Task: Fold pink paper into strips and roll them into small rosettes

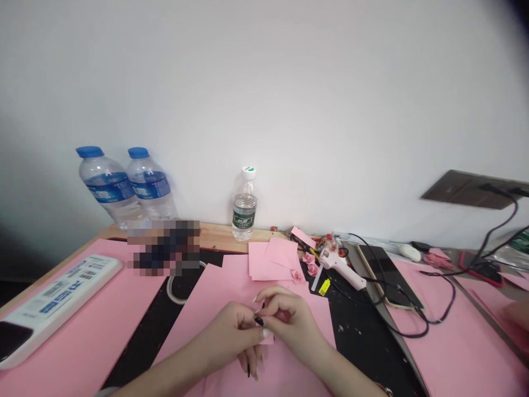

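Observation:
My left hand [237, 333] and my right hand [285, 320] meet above a large pink sheet [215, 286] at the lower middle. Both pinch a small pink paper piece [268, 338] between thumbs and fingertips; most of it is hidden by the fingers. Just beyond the hands lie a stack of pink paper squares [264, 260] and several small folded pink paper roses [312, 269]. To their right rests a pale pink glue gun [343, 269] with a yellow tag [324, 286].
Bottles [243, 212] stand along the wall. A white boxed device [61, 303] lies at left, a tape roll [176, 295] beside the black mat [144, 325]. At right are a phone [388, 275], black cables [413, 328] and another person's hand [518, 314].

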The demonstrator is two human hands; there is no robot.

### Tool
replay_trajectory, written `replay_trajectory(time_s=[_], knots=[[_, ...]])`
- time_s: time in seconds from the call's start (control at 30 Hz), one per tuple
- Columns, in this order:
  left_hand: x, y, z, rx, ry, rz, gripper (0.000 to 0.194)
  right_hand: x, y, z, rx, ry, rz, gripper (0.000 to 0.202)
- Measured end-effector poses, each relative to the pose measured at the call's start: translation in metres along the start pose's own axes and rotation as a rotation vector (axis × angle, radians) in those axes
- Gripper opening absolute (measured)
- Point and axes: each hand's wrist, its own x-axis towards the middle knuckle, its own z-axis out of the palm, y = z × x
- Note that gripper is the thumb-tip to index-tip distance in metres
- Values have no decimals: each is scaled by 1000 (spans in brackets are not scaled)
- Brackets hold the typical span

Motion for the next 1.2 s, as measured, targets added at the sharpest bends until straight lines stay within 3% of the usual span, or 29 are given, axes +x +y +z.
replay_trajectory(time_s=[0.17, 0.47, 0.73, 0.93, 1.1, 1.2], knots=[[-3, 4, 1, -36, 50, 31, 36, 0, -8, -4, -162, -36, -134, 24], [-3, 1, -6, -171, 18, 95, 40, -2, -19, -12, -282, -128, -249, 49], [-4, 1, -7, -179, -4, 112, 35, -1, -18, -12, -269, -134, -226, 52], [-2, 2, -6, -111, 17, 151, 37, -2, -5, -9, -282, 19, -87, 35], [-2, 0, -3, -63, 8, 142, 39, -3, 1, -4, -359, -145, -23, 39], [-3, 1, -3, -52, 11, 142, 38, -4, 0, -2, -301, -156, 25, 39]])
